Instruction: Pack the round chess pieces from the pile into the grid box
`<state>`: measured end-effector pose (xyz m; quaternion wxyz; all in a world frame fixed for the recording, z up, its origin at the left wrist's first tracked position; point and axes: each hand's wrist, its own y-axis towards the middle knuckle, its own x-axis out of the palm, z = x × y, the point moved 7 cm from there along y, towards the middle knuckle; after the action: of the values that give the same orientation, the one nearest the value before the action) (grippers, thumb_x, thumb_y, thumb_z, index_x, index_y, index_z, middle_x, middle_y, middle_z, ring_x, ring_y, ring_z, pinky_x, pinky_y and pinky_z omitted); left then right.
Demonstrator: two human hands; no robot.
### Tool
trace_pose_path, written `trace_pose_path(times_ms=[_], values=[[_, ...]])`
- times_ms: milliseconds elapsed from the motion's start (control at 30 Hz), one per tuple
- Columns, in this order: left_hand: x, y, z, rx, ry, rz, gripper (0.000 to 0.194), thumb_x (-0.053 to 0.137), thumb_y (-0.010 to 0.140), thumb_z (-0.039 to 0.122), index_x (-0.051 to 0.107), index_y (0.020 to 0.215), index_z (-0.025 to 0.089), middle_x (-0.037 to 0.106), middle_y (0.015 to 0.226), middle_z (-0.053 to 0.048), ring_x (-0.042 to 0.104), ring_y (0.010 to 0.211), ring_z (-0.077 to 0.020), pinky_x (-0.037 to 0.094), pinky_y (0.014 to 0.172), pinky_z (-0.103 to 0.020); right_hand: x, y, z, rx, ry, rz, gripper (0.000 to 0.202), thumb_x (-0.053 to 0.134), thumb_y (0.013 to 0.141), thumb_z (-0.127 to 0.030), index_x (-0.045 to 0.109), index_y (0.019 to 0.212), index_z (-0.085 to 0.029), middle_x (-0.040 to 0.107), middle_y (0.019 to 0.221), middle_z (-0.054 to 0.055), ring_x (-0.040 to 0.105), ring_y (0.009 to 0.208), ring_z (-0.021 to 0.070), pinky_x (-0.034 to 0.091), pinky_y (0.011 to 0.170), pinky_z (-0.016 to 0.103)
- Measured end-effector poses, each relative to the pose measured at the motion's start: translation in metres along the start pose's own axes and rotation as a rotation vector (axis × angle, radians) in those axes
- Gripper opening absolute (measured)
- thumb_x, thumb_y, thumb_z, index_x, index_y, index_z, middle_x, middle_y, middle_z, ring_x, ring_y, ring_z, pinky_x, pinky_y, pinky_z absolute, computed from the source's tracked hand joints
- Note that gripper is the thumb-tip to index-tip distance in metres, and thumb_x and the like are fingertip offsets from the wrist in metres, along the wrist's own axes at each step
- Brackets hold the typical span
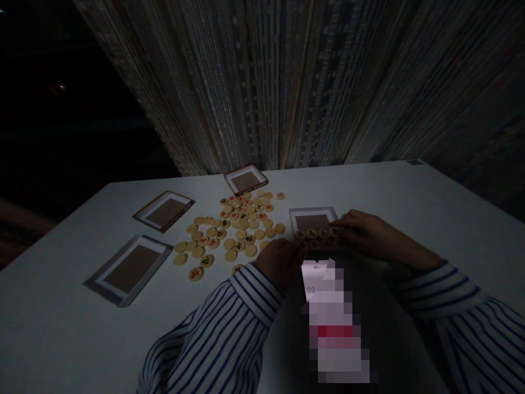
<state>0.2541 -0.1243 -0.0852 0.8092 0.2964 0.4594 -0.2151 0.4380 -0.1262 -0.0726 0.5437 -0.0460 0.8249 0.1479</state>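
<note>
Two rows of round wooden pieces with dark characters (311, 235) lie at the near edge of a pale frame-like box (312, 220). My left hand (283, 261) has its fingers curled at the left end of these rows; what it grips, if anything, is hidden. My right hand (361, 232) touches the right end of the rows, fingers bent around the pieces there. A loose heap of round pieces (243, 216), some with red or black characters, some plain, spreads left of my hands.
Three more flat boxes rest on the white table (53, 306): one at the back (246, 180), one at the left (164, 212), one nearer left (131, 269). A lit phone (312, 279), partly pixelated, is below my hands. A striped curtain (262, 82) hangs behind.
</note>
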Motion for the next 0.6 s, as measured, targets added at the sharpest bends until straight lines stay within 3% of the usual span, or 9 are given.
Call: trace_pose_path(times_ms=[600], values=[[0.0002,-0.0001,-0.0004,0.003,0.003,-0.009,0.030,0.041,0.089,0.032,0.066,0.084,0.016,0.066,0.078,-0.007,0.061,0.076,-0.0176,0.048,0.069,-0.029,0.0024,-0.0002,0.0006,-0.013,-0.021,-0.030,0.026,0.046,0.081,-0.025,0.067,0.097,-0.022,0.060,0.082,0.006,0.057,0.073,0.0162,0.047,0.066,0.032]])
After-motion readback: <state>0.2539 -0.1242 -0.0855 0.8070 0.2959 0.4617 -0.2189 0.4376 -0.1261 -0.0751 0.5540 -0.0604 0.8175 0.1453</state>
